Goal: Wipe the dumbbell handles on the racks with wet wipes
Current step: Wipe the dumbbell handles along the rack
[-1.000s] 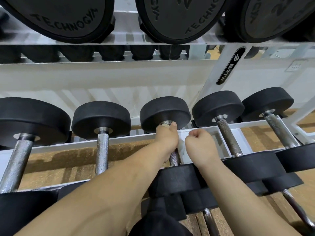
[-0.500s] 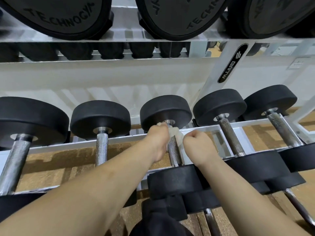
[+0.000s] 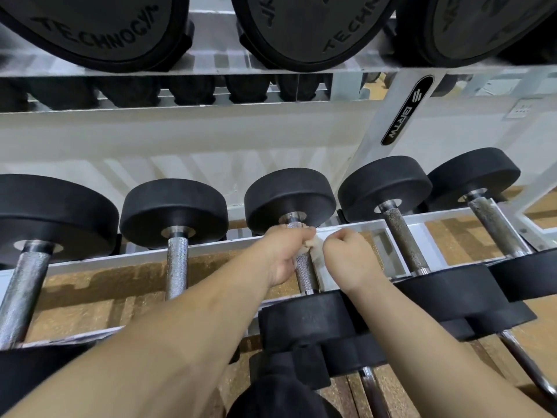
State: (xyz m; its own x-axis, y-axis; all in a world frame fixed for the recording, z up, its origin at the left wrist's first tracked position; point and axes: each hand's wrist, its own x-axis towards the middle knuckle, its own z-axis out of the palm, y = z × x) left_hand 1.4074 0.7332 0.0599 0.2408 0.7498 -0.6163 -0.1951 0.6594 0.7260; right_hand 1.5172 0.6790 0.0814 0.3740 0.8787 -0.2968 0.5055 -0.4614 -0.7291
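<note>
Wipe [image 3: 310, 245] wraps handle [image 3: 305, 273] — left hand [image 3: 283, 254] grips it, right hand [image 3: 346, 254] fisted beside.

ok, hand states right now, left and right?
Left hand: grips the wet wipe around the middle dumbbell handle.
Right hand: curled, apparently pinching the wipe's other end.

From my seat I count five dumbbells [image 3: 173, 206] in the row on the white rail [image 3: 217, 247]. Each shows one knurled handle [image 3: 177, 267], so five handles. Above them sit three big dumbbell heads [image 3: 301, 28] on the one upper shelf [image 3: 211, 63] (their edges run out of frame, so I count only what shows). Lower down I make out two more chrome bars [image 3: 372, 390]. Two hands are in view, the left hand [image 3: 283, 254] and the right hand [image 3: 346, 257], with one wet wipe [image 3: 315, 254] between them. There is one black label [image 3: 407, 110] on the one upright [image 3: 373, 146], and one wall socket [image 3: 523, 108].
</note>
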